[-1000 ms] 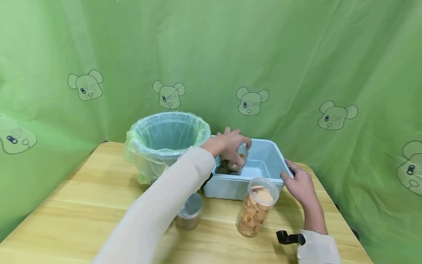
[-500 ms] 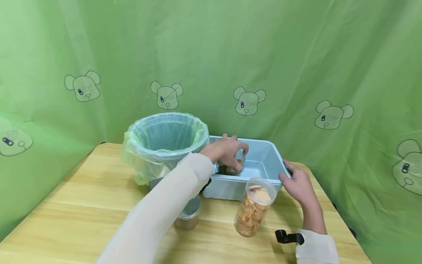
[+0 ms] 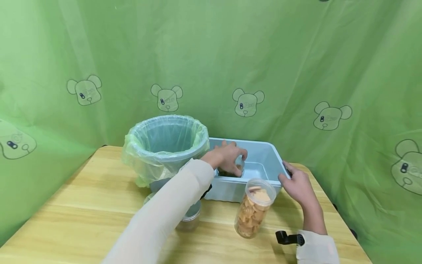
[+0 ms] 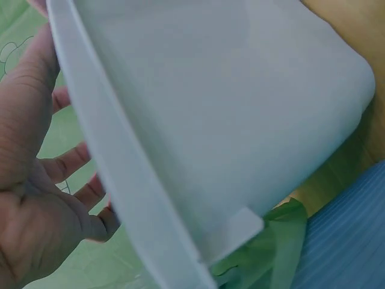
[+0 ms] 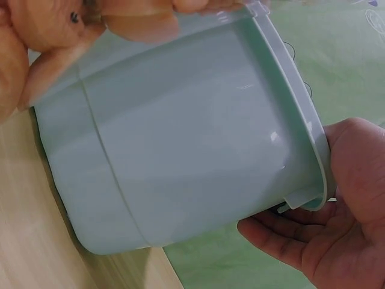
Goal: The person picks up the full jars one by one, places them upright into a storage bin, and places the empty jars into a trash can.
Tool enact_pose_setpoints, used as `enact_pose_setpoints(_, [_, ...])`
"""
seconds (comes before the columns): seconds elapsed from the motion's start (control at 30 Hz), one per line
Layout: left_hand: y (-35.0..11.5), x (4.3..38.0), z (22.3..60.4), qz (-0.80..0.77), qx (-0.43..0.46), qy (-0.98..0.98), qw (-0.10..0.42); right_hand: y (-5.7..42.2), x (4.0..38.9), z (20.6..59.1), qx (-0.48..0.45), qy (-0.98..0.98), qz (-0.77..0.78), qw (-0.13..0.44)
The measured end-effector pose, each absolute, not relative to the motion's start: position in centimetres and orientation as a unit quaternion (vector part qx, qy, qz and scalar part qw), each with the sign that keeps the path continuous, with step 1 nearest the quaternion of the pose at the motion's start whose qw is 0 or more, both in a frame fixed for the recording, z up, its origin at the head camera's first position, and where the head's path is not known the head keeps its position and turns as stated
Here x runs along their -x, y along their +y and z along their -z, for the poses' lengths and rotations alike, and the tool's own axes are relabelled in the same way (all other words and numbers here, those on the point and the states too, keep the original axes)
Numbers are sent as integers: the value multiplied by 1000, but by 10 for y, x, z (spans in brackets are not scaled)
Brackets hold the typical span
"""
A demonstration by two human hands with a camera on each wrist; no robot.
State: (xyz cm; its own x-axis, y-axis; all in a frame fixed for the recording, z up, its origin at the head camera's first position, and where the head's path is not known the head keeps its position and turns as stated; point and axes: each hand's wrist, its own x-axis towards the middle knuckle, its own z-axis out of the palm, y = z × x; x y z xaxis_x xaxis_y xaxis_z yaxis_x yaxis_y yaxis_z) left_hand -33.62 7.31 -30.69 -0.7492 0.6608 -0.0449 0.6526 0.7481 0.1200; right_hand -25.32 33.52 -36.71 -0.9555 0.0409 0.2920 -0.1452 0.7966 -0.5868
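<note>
My left hand [image 3: 227, 158] reaches down inside a light blue plastic bin [image 3: 227, 190], its fingers curled round a clear jar [image 3: 239, 169] with brownish contents. Most of that jar hides behind the hand and the bin's front wall. In the left wrist view, the bin's wall hides the fingertips and the jar. My right hand [image 3: 298, 186] grips the bin's right rim, thumb on the near side and fingers round the outside edge. The right wrist view shows those fingers [image 5: 274, 241] under the rim's corner.
A tall clear jar [image 3: 251, 216] of orange-brown chips stands before the bin. Left of it is a clear round container [image 3: 192, 220], partly behind the left forearm. A lined trash can [image 3: 165, 158] adjoins the bin's left side. Green cloth [image 3: 204, 47] hangs behind the wooden table [image 3: 82, 216].
My left hand has lowered slightly into the bin with the jar, which shows less now. The right hand keeps its grip on the rim. The view has shifted a little.
</note>
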Motion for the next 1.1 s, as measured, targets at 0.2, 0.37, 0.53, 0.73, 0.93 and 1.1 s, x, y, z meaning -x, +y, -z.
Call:
enact_pose_setpoints(0.2, [71, 336, 314, -51, -341, 938, 41, 336, 252, 369, -29, -937, -318, 145])
enact_pose_setpoints(0.37, [69, 336, 317, -46, -337, 939, 39, 335, 253, 370, -28, -938, -313, 147])
enact_pose_setpoints(0.53, [70, 334, 315, -36, -331, 942, 35, 335, 254, 370, -29, -938, -309, 152])
enact_pose_setpoints(0.73, [72, 331, 315, -31, -331, 942, 43, 337, 254, 371, -29, -940, -307, 147])
enact_pose_setpoints(0.93, [72, 329, 311, -36, -348, 936, 32, 338, 255, 369, -27, -939, -308, 153])
enact_pose_setpoints(1.1, [69, 326, 307, -48, -362, 930, 28, 336, 257, 370, -29, -938, -311, 152])
